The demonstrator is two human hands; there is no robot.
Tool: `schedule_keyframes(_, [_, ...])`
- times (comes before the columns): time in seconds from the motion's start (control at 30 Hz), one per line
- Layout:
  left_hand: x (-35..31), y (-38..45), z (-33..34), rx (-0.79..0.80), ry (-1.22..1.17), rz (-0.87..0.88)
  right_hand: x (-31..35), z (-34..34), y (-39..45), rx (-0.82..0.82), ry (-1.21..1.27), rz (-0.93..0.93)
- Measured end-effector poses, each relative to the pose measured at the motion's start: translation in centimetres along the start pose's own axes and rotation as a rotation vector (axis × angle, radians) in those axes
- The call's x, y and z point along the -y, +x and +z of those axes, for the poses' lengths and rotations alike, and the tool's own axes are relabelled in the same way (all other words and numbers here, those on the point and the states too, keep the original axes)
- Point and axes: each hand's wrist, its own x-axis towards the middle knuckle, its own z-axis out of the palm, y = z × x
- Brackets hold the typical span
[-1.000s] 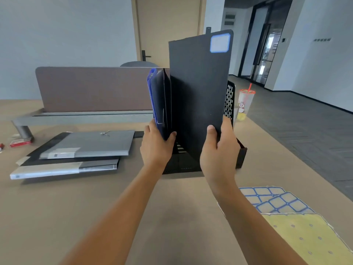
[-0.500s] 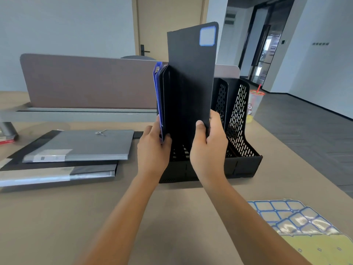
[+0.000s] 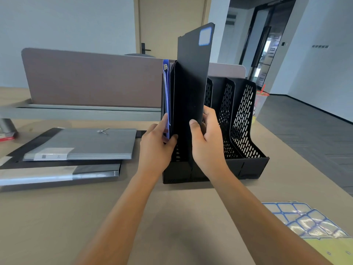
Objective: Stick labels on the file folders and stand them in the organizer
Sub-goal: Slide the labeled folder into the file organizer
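Sliding the black folder point(image 3: 193, 83) into the organizer point(image 3: 246, 165), left-most slot | right hand point(image 3: 207, 142) is pinching its lower edge | left hand point(image 3: 155, 148) is holding the blue folders point(image 3: 166, 96) aside | tip: keeping it straight, pushing down slowly.

— What sort of room is this?
— An office: a pale grey wall point(image 3: 66, 22), a tan wooden door point(image 3: 172, 20) with a dark lever handle point(image 3: 145, 49), daylight from the right.

— And the furniture?
— A tan desk point(image 3: 57, 217) with a brown divider panel point(image 3: 91, 79) along its far edge on a grey rail point(image 3: 80, 111).

— Beyond that?
— Dark grey flooring point(image 3: 309, 134), a white wall point(image 3: 328, 60) with a black skirting line, and black-framed glass doors point(image 3: 265, 54) down the corridor.
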Motion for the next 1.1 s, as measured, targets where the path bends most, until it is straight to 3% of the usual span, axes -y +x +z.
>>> schedule_keyframes(0.27, [-0.1,0.0,-0.1,-0.007,-0.029,-0.008,-0.2,-0.2,0.4,0.025,-0.067,-0.071])
schedule_keyframes(0.43, [-0.1,-0.1,-0.1,-0.008,-0.049,-0.019,-0.5,-1.1,0.1,-0.004,-0.337,-0.016])
schedule_keyframes(0.53, [-0.1,0.0,-0.1,-0.017,-0.056,-0.038,-0.5,-1.7,0.7,0.078,-0.420,0.036])
schedule_keyframes(0.83, [0.1,0.1,-0.1,-0.002,-0.051,-0.030,0.2,-0.8,0.6,-0.038,-0.372,-0.034])
schedule_keyframes(1.1, [0.4,0.3,0.0,-0.002,-0.043,-0.048,-3.4,0.9,-0.7,0.108,-0.326,0.072])
